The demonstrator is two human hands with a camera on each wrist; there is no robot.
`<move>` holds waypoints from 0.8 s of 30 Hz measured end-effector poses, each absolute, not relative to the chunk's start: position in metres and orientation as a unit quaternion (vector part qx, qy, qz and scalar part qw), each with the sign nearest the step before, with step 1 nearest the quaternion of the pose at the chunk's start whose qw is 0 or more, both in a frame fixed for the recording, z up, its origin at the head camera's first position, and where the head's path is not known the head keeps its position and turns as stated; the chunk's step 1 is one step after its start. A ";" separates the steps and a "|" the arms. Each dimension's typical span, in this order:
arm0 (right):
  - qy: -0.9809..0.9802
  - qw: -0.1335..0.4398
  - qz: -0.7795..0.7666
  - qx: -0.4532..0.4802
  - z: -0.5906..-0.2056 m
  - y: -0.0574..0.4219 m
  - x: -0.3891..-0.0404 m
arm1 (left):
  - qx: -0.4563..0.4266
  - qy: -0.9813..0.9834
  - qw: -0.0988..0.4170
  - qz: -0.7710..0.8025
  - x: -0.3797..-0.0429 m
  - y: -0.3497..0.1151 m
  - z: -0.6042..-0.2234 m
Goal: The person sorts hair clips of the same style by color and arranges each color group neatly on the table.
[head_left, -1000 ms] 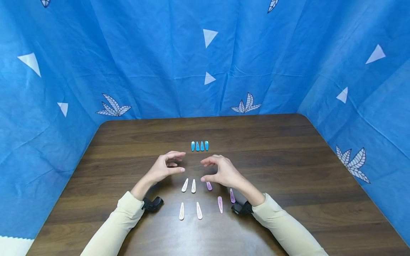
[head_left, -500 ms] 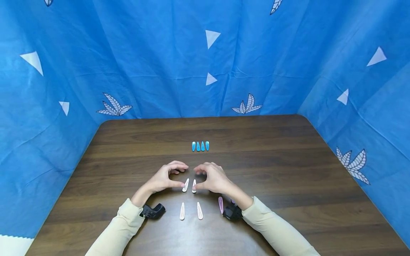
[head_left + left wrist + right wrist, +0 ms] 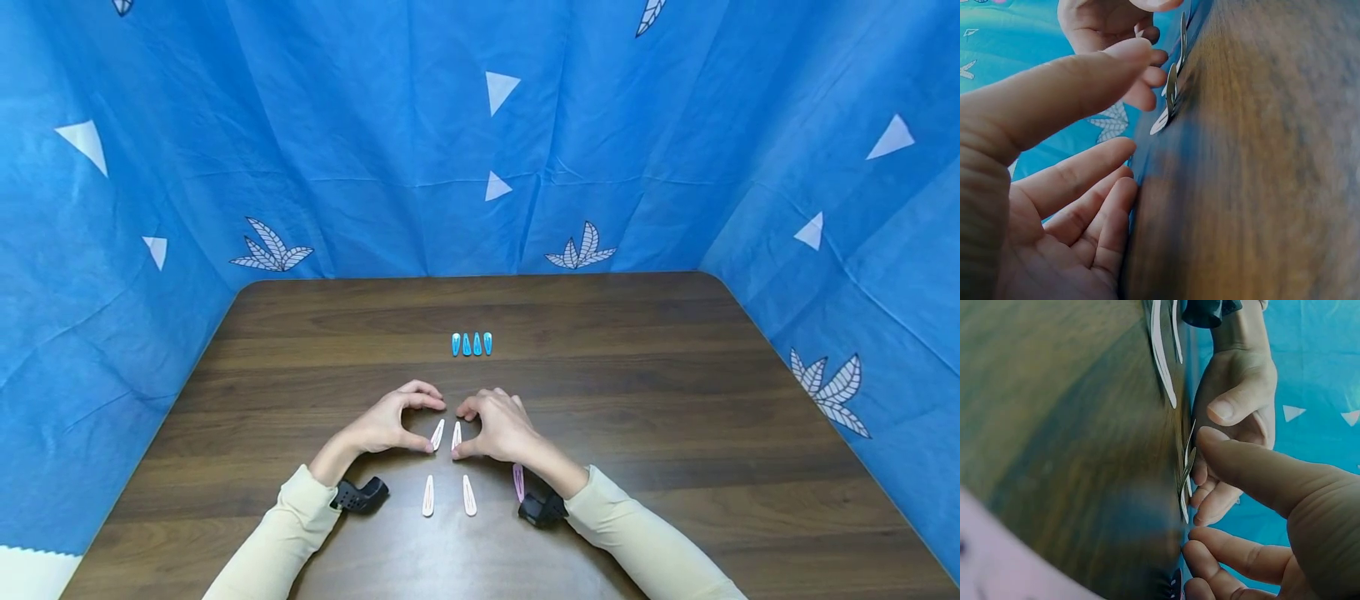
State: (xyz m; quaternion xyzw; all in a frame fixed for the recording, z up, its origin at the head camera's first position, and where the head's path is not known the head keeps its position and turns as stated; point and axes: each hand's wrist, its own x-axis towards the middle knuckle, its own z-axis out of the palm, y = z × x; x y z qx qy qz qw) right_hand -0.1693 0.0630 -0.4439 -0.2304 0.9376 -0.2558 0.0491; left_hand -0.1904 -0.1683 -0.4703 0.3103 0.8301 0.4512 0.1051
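Two whitish snap hair clips lie side by side on the table, a left one (image 3: 438,432) and a right one (image 3: 457,434). My left hand (image 3: 385,423) curves beside the left clip, its thumb tip at the clip's near end. On the other side my right hand (image 3: 501,425) arches the same way, thumb tip over the near end of the right clip. Thumb and fingers stand well apart on both hands, with nothing gripped between them. In the left wrist view, clips (image 3: 1171,87) show beyond the left thumb, slightly raised at their ends.
Two more whitish clips, one left (image 3: 428,497) and one right (image 3: 470,497), lie nearer the front. A purple clip (image 3: 518,482) is partly behind the right wrist's black camera (image 3: 543,510). Farther back, several blue clips (image 3: 472,344) stand in a row. Blue cloth (image 3: 420,125) surrounds the table.
Both hands have come nearer and closer together, down to the two middle whitish clips; the right moved left the most. The right hand and wrist now cover some purple clips.
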 end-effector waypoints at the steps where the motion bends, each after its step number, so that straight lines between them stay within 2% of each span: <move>1: 0.938 0.048 -0.253 -0.231 -0.444 0.063 -0.169 | 0.313 0.831 0.104 0.448 -0.190 -0.168 -0.470; 24: 0.941 0.040 -0.231 -0.246 -0.447 0.062 -0.167 | 0.330 0.845 0.085 0.412 -0.189 -0.166 -0.470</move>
